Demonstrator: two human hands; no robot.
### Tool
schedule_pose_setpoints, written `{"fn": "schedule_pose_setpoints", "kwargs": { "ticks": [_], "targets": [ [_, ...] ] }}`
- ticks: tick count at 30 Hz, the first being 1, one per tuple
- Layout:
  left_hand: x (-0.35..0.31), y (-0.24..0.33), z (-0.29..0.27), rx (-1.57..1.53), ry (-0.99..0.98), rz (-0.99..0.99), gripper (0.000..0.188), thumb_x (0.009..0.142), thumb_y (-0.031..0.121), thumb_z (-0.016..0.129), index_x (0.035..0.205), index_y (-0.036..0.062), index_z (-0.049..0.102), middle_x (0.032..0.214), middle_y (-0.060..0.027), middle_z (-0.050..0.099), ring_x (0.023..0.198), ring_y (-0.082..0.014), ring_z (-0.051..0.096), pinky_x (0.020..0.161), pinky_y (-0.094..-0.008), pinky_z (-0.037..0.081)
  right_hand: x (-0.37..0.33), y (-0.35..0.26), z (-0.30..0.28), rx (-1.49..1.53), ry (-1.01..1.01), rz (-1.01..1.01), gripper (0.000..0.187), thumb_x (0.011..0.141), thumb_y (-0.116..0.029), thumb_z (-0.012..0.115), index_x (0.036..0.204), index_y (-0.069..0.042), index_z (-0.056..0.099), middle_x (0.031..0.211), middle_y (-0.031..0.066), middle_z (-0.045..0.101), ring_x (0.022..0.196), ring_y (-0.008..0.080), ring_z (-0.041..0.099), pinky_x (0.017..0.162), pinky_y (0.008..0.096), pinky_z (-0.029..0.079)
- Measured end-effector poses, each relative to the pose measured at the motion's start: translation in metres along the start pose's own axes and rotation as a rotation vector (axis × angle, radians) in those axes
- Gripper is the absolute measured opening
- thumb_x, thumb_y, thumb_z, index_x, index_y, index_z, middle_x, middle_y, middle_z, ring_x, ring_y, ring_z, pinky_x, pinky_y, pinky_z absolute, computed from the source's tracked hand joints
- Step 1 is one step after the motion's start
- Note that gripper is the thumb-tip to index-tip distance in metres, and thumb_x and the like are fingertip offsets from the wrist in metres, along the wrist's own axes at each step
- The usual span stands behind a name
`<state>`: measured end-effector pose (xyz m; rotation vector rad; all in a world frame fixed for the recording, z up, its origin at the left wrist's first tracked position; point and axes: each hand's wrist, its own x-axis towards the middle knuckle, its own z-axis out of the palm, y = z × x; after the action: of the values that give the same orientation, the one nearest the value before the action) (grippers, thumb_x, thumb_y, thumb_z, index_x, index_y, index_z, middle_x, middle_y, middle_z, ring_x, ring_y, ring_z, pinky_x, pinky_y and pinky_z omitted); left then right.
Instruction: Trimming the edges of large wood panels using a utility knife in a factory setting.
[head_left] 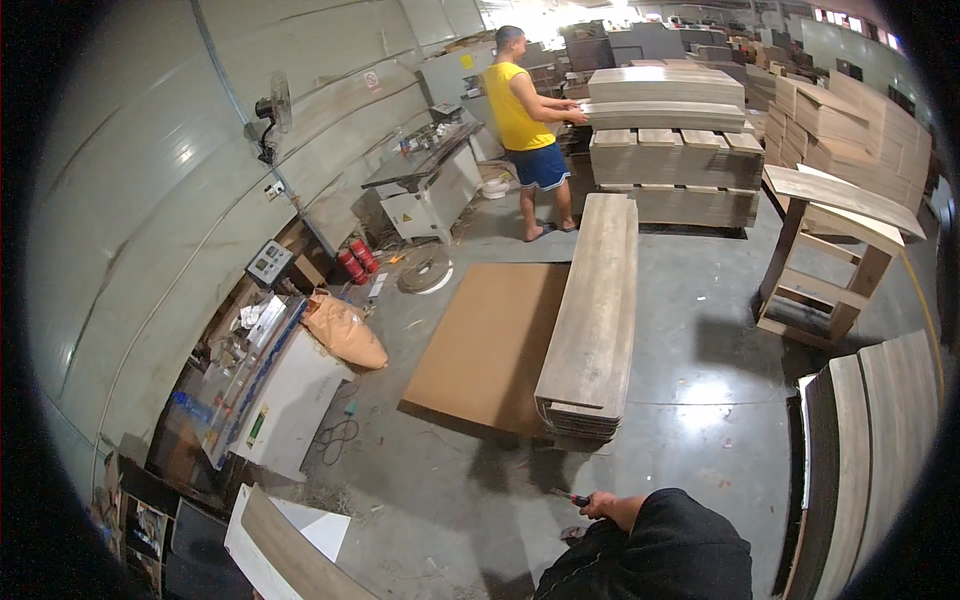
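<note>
My right hand is closed round a small hand tool with a red-and-black handle and a thin end pointing left; its exact kind is too small to make out. It hangs low over the grey floor, in front of a long stack of wood-grain boards. This stack lies lengthwise away from me, beside a flat brown sheet. My left hand does not show. At the lower left edge, a narrow wood-grain board overlaps a white panel; what supports them is hidden.
A person in a yellow top touches boards on a tall stack at the back. A wooden frame stand and upright panels are at right. A machine, orange sack and red cylinders line the left.
</note>
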<state>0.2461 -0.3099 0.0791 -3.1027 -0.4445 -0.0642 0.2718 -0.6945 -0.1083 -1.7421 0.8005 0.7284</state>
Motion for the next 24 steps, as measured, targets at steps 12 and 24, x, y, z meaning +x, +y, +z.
{"fn": "schedule_pose_setpoints", "kwargs": {
  "ticks": [12, 24],
  "targets": [
    [-0.011, -0.020, -0.001, 0.006, -0.001, -0.046, 0.073, 0.094, 0.030, 0.065, 0.157, 0.0131, 0.032, 0.150, -0.0273, 0.043, 0.139, -0.0455, 0.037, 0.108, -0.0707, 0.030, 0.027, 0.003, -0.002, -0.037, -0.188, 0.016, 0.036, 0.078, -0.048, 0.072, 0.088, -0.013, 0.078, 0.081, 0.0052, 0.074, 0.074, 0.0230, 0.068, 0.071, 0.0400, 0.053],
    [-0.128, -0.100, 0.027, 0.027, -0.090, -0.448, 0.079, 0.094, 0.030, 0.065, 0.162, 0.0140, 0.028, 0.153, -0.0279, 0.041, 0.143, -0.0456, 0.035, 0.110, -0.0721, 0.028, 0.037, -0.040, 0.051, -0.565, -0.148, -0.138, 0.048, 0.075, -0.057, 0.076, 0.094, -0.014, 0.080, 0.083, 0.0064, 0.076, 0.077, 0.0235, 0.071, 0.072, 0.0399, 0.055]
  ]
}}
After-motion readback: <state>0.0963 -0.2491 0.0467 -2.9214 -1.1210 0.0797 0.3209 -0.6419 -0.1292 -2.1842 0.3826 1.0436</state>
